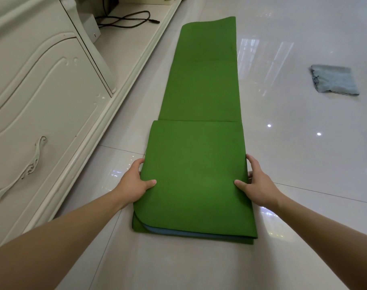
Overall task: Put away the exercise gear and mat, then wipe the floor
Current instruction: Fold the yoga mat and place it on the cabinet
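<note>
Green foam is held at both sides. The left hand grips the left edge of the folded part of the long green foam exercise mat, with the thumb flat on top and the fingers curled round the edge. The right hand grips the right edge opposite it in the same way, thumb on top and fingers wrapped over the side. Both bare forearms reach in from the near corners of the view.

Between the hands the mat lies doubled over on itself in a flat stack. At the near end of the stack, a strip of the mat's light blue underside shows between the layers, and the near left corner is rounded. Beyond the stack, the rest of the mat runs away in a single layer, flat on the glossy white tiled floor, and its far end curls up a little.

Well apart from the mat, out toward the right of the floor, lies a folded blue-grey cloth, flat on the tiles. Along the left edge of the floor stands a cream carved wooden cabinet with a scrolled handle. Its low cream plinth runs beside the mat, and a black cable and a small white box lie on it.
</note>
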Demonstrator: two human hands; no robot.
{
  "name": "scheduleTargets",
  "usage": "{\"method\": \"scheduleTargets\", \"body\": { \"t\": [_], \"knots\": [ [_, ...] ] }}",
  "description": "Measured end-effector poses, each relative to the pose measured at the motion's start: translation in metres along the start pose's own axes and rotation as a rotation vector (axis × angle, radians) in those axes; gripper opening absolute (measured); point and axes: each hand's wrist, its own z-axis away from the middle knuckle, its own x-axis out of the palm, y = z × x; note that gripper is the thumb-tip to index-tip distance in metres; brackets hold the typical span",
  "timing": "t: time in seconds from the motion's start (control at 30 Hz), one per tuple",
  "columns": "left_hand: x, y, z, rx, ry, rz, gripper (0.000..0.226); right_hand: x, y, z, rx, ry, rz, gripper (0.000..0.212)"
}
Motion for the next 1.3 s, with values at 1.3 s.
{"method": "scheduleTargets", "body": {
  "t": [1.3],
  "knots": [
    [0.009,-0.095,0.148,-0.022,-0.118,-0.207,0.080,0.038,0.049,0.162,0.070,-0.137,0.114,0.084]
  ]
}}
